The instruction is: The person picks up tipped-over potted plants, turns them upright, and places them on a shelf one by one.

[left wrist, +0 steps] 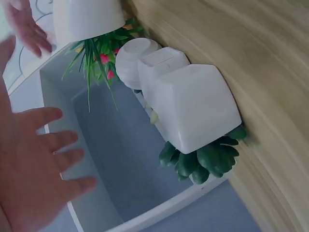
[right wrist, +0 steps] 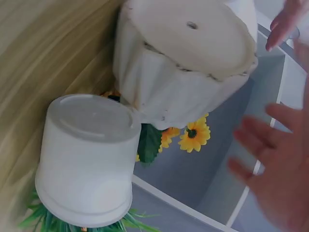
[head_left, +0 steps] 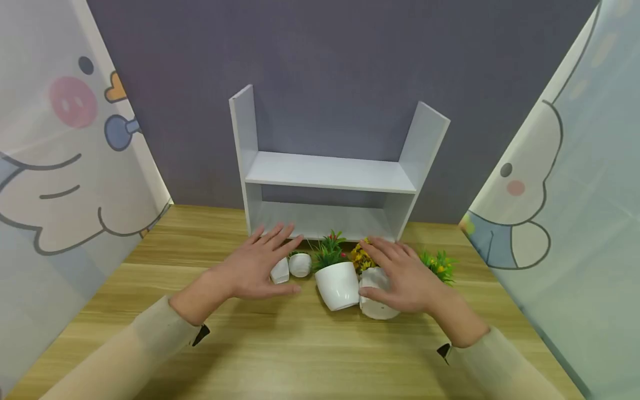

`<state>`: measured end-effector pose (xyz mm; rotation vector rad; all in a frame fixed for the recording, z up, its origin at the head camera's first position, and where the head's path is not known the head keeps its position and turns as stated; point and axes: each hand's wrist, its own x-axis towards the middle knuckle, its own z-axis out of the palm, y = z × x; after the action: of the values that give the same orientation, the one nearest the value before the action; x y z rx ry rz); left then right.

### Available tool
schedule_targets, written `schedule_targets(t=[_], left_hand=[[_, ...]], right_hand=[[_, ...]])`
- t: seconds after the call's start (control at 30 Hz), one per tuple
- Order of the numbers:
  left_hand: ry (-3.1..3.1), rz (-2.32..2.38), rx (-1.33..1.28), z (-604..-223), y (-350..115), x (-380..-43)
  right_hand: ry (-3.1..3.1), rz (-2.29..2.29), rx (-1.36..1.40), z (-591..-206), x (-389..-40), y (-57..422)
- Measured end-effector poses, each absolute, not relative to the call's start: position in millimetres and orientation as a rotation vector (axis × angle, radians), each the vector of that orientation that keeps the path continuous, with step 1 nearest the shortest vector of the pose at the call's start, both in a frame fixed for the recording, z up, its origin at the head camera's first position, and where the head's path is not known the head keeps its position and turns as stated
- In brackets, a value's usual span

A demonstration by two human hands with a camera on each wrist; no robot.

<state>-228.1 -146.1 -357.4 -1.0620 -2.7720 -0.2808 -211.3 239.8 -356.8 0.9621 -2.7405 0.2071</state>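
White plant pots [head_left: 337, 286], several, lay tipped on a wood-grain surface [head_left: 280, 355] before a white two-tier shelf [head_left: 330, 171]. Left hand [head_left: 255, 266]: hung near two small pots [head_left: 300, 265], fingers apart. Right hand [head_left: 407, 275]: hung over a fluted pot [head_left: 378, 310] with yellow flowers [head_left: 361, 259], fingers likewise apart.

The head camera peers forward and down from above the near side of the wooden table [head_left: 310, 355], far enough back to take in the white shelf [head_left: 331, 171] from side to side, plus the left hand [head_left: 254, 268] and right hand [head_left: 402, 278]. The wrist cameras look from much closer, each rolled sideways — the tabletop lies rightward in the left one, leftward in the right. Head and left wrist share the red-flowered pot [left wrist: 89, 19]; head and right wrist, the scalloped pot [right wrist: 188, 63] — and all three catch the shelf.
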Motion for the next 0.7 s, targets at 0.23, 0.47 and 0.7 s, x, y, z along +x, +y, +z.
schedule_targets(t=[0.23, 0.47, 0.7], left_hand=[[-2.138, -0.567, -1.056, -304.5, -174.1, -264.0], [-1.780, -0.861, -0.718, -229.0, -208.0, -315.1], [-2.119, -1.059, -0.601, -196.6, -213.2, -352.1]], right_hand=[[-2.371, 0.305, 1.048, -358.4, -215.6, 247.3], [-2.331, 0.345, 1.009, -357.6, -215.2, 263.9], [-2.386, 0.379, 0.938, -359.5, -211.1, 281.5]])
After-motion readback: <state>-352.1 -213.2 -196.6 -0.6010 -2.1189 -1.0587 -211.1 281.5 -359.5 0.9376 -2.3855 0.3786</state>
